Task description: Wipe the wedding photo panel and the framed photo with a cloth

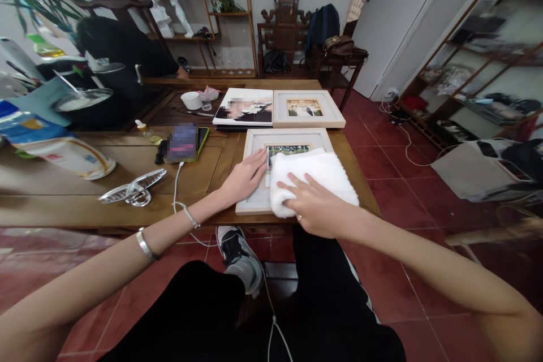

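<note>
A light wooden picture frame [254,203] lies flat near the table's front edge, with a small photo in its centre. My left hand [246,176] rests flat on the frame's left side, fingers stretched out. Folded over the right part of the frame is a fluffy white towel [326,172], which covers much of the photo. My right hand [311,203] grips the towel's near left part and presses it on the frame, fingers spread over the top.
Behind lie another picture frame [335,116] and a photo album [241,107]. Left on the table [203,181] are a clear hair claw clip [138,188], a phone [186,144], a white charging cable [176,186], a dropper bottle [148,133], a white cup [190,100] and a wipes pack [59,144].
</note>
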Motion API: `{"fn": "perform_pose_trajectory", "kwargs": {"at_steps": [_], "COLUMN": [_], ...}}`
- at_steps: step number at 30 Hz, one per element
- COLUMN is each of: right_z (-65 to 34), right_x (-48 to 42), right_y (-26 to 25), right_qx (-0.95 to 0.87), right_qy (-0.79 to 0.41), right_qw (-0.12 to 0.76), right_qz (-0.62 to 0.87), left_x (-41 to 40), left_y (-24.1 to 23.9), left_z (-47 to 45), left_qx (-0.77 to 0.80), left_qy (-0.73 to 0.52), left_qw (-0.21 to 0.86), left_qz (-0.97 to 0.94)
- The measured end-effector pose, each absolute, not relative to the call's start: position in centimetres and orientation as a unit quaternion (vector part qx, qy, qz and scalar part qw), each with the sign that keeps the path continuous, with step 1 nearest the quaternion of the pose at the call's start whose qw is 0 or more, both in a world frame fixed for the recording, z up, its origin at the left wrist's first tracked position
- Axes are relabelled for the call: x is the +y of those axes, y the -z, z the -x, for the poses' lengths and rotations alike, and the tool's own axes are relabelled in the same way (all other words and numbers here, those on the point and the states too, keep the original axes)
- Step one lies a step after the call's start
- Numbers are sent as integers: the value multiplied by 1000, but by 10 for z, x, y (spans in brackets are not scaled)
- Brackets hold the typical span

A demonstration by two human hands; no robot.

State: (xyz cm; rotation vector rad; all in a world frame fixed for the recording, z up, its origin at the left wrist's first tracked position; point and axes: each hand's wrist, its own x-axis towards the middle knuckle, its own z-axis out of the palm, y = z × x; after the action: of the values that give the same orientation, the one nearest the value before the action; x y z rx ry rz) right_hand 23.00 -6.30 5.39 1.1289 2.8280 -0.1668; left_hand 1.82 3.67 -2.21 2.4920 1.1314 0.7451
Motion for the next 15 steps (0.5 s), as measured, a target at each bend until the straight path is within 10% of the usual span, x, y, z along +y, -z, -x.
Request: {"fn": "perform_pose_trajectory", "kwargs": {"at_steps": [15], "right_z": [-307], "right_x": [43], "right_y": [-44], "right_qx": [767], "right_qy": [46], "right_qw": [-240], "right_qz": [-594], "left_x": [39], "left_y": [27], "left_z": [-19], "left_qx": [405], "left_qy": [-234], "left_qw": [125], "left_qz": [-875]}}
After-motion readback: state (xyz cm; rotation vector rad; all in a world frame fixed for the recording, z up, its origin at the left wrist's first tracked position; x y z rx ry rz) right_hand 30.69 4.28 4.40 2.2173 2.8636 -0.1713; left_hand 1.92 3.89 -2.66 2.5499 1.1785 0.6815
